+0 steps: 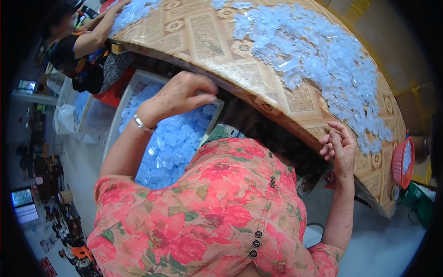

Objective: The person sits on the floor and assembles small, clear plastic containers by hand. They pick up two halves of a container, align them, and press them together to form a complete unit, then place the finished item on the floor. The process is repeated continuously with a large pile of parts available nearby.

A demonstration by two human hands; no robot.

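The left hand (177, 96) hovers just off the near edge of the counter (203, 34), above a white bin (125, 99) that stands below that edge and is heaped with pale blue translucent plastic pieces (173, 143). Its fingers are curled inward with the thumb pressed toward the fingertips; whether this grip pinches a piece cannot be told. A silver bracelet (140, 123) sits on the wrist.

The right hand (340, 147) is at the near edge of the counter toward its right end, fingers bent loosely together and touching the edge; whether it holds anything cannot be told. Just beyond it, a broad pile of the same pale blue pieces (318, 64) spreads across the right part of the patterned brown counter top, reaching down to the edge beside the fingers.

A red basket (400, 162) with more blue pieces stands off the counter's right end. At the counter's far left corner another person's hand (115, 9) rests on a smaller pile of pieces (134, 11). The person's floral red blouse (212, 217) fills the lower middle of the view.
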